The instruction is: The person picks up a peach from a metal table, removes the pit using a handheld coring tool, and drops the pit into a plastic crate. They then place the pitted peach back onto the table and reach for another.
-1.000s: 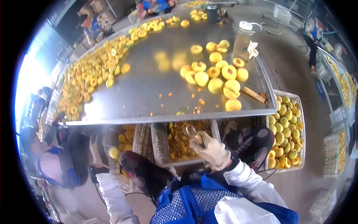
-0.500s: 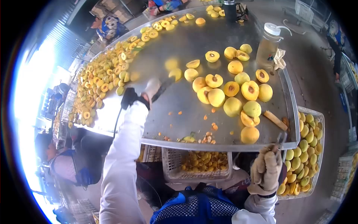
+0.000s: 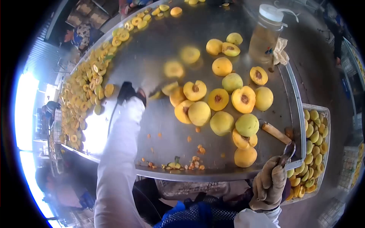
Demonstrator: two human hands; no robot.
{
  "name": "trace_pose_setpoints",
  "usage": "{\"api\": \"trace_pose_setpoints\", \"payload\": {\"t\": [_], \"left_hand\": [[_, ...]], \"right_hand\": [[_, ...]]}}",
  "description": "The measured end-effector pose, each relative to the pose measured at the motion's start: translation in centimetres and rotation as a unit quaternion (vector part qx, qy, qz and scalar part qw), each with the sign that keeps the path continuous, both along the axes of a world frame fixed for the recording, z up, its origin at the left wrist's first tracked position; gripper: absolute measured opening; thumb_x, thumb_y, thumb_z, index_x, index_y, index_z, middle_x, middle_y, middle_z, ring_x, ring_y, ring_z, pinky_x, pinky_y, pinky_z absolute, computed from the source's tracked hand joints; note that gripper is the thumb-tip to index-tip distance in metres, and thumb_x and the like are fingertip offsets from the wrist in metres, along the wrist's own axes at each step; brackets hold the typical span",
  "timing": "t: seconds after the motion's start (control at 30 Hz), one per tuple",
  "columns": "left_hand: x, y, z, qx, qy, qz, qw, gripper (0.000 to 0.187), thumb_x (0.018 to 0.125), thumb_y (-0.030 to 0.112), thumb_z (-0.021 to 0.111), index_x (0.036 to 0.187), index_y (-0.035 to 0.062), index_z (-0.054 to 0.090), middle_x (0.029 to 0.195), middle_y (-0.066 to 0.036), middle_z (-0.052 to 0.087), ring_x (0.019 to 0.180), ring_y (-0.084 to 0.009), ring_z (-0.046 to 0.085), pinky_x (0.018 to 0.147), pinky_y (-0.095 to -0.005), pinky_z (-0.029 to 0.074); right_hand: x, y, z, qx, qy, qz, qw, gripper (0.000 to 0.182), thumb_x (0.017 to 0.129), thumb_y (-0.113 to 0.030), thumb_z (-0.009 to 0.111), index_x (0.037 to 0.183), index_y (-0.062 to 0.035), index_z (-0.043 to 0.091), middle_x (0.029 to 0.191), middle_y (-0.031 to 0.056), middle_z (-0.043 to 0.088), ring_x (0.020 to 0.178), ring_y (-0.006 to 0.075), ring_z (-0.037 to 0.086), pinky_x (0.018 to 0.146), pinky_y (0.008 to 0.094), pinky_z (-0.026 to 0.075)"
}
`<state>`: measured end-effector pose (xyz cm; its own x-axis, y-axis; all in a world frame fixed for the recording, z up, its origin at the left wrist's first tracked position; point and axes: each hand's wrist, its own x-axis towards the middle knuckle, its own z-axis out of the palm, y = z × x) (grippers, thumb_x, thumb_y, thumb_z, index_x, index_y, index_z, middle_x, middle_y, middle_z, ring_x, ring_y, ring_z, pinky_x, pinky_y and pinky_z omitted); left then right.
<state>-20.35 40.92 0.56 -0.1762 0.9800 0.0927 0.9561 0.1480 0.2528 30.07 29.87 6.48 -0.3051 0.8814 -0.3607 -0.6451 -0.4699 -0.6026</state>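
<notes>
My left hand (image 3: 146,86), smeared by motion, is stretched low over the metal table, a black strap at its wrist. Its fingers do not show clearly. Blurred peach halves (image 3: 173,69) are just beyond and to the right of it. My right hand (image 3: 270,182), in a beige glove, is closed around a pitting tool (image 3: 292,150) with a metal loop, by the table's front right corner. Cut peaches (image 3: 243,99), some showing brown stones, and rounded ones (image 3: 199,113) sit between the hands.
A pile of peach halves (image 3: 81,98) runs along the table's left side. A wooden-handled tool (image 3: 276,133) lies near the right rim. A lidded bottle (image 3: 262,38) and crumpled paper (image 3: 281,52) stand beyond. A peach-filled crate (image 3: 323,152) is at right.
The view has moved closer to the table. The blurred peach halves near my left hand have shifted. My right hand still holds the pitting tool, its loop now over the table corner.
</notes>
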Motion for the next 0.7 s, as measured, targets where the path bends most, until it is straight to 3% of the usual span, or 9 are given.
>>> {"api": "trace_pose_setpoints", "payload": {"t": [0.07, 0.2, 0.27, 0.43, 0.47, 0.5, 0.53, 0.67, 0.7], "left_hand": [[3.5, -1.3, 2.1, -0.045, -0.177, 0.024, 0.983, 0.055, 0.081, 0.033, 0.081, 0.127, 0.0076, 0.065, 0.136, -0.016, 0.049, 0.128, -0.0340, 0.045, 0.108, -0.0402, 0.039], [3.4, -4.0, 2.5, -0.026, -0.083, 0.005, 0.996, 0.049, 0.083, 0.029, 0.080, 0.125, 0.0065, 0.066, 0.129, -0.016, 0.055, 0.121, -0.0312, 0.051, 0.105, -0.0375, 0.042], [2.3, -3.1, 6.9, -0.286, -0.268, -0.102, 0.914, 0.040, 0.089, 0.025, 0.073, 0.123, 0.0051, 0.066, 0.117, -0.015, 0.062, 0.111, -0.0260, 0.058, 0.099, -0.0370, 0.045], [8.5, 9.5, 11.4, -0.146, -0.220, 0.042, 0.964, 0.034, 0.094, 0.024, 0.064, 0.120, 0.0016, 0.066, 0.116, -0.016, 0.064, 0.108, -0.0259, 0.061, 0.093, -0.0369, 0.047], [3.9, 14.6, 6.7, -0.029, -0.067, -0.254, 0.965, 0.038, 0.093, 0.025, 0.065, 0.122, 0.0013, 0.064, 0.120, -0.018, 0.063, 0.110, -0.0306, 0.059, 0.095, -0.0376, 0.047], [9.5, 17.1, 7.9, -0.082, 0.049, -0.147, 0.985, 0.041, 0.092, 0.026, 0.066, 0.126, 0.0031, 0.062, 0.123, -0.020, 0.061, 0.113, -0.0333, 0.058, 0.097, -0.0399, 0.046], [8.2, 21.4, 4.1, 0.041, 0.015, -0.254, 0.966, 0.045, 0.091, 0.029, 0.068, 0.128, 0.0047, 0.061, 0.126, -0.019, 0.061, 0.116, -0.0342, 0.057, 0.100, -0.0406, 0.046], [15.7, 25.9, 0.1, 0.014, 0.040, -0.142, 0.989, 0.062, 0.083, 0.040, 0.077, 0.132, 0.0064, 0.059, 0.135, -0.019, 0.058, 0.121, -0.0365, 0.057, 0.105, -0.0411, 0.044], [16.1, 26.0, 1.1, -0.026, 0.012, -0.163, 0.986, 0.069, 0.080, 0.044, 0.079, 0.135, 0.0073, 0.057, 0.137, -0.019, 0.056, 0.123, -0.0385, 0.056, 0.107, -0.0414, 0.043]], "right_hand": [[-0.2, -0.1, 0.5, -0.007, 0.002, -0.009, 1.000, 0.036, 0.092, -0.027, 0.071, 0.112, -0.0050, 0.050, 0.064, 0.0020, 0.048, 0.037, 0.0111, 0.038, 0.028, 0.0263, 0.034], [0.2, -0.2, 0.7, -0.042, 0.044, 0.004, 0.998, 0.032, 0.092, -0.021, 0.071, 0.109, -0.0021, 0.052, 0.064, 0.0053, 0.049, 0.037, 0.0124, 0.040, 0.028, 0.0262, 0.035], [0.6, 0.1, 0.4, 0.004, 0.054, 0.025, 0.998, 0.033, 0.095, -0.028, 0.070, 0.113, -0.0093, 0.050, 0.059, 0.0013, 0.046, 0.030, 0.0128, 0.037, 0.026, 0.0257, 0.028], [1.6, 0.5, 0.3, 0.003, 0.053, -0.003, 0.999, 0.033, 0.093, -0.031, 0.072, 0.106, -0.0069, 0.054, 0.054, 0.0016, 0.045, 0.030, 0.0144, 0.040, 0.027, 0.0270, 0.032], [1.8, 0.6, 0.1, 0.004, 0.053, -0.005, 0.999, 0.033, 0.093, -0.031, 0.072, 0.106, -0.0069, 0.054, 0.054, 0.0016, 0.045, 0.030, 0.0144, 0.040, 0.027, 0.0270, 0.032], [2.0, 0.6, 0.0, -0.001, 0.043, -0.018, 0.999, 0.033, 0.094, -0.031, 0.072, 0.107, -0.0067, 0.054, 0.055, 0.0016, 0.046, 0.030, 0.0143, 0.040, 0.028, 0.0275, 0.033], [2.1, 0.8, -0.1, -0.005, 0.032, -0.032, 0.999, 0.033, 0.094, -0.032, 0.072, 0.107, -0.0064, 0.054, 0.055, 0.0017, 0.047, 0.030, 0.0143, 0.041, 0.028, 0.0280, 0.034], [2.6, 1.7, 1.8, -0.053, 0.011, -0.032, 0.998, 0.036, 0.092, -0.036, 0.073, 0.111, -0.0094, 0.059, 0.062, -0.0009, 0.049, 0.037, 0.0110, 0.041, 0.034, 0.0266, 0.035], [3.0, 1.6, 1.6, -0.063, 0.006, -0.032, 0.997, 0.036, 0.092, -0.036, 0.073, 0.111, -0.0094, 0.059, 0.062, -0.0009, 0.049, 0.037, 0.0110, 0.041, 0.034, 0.0266, 0.035]]}}
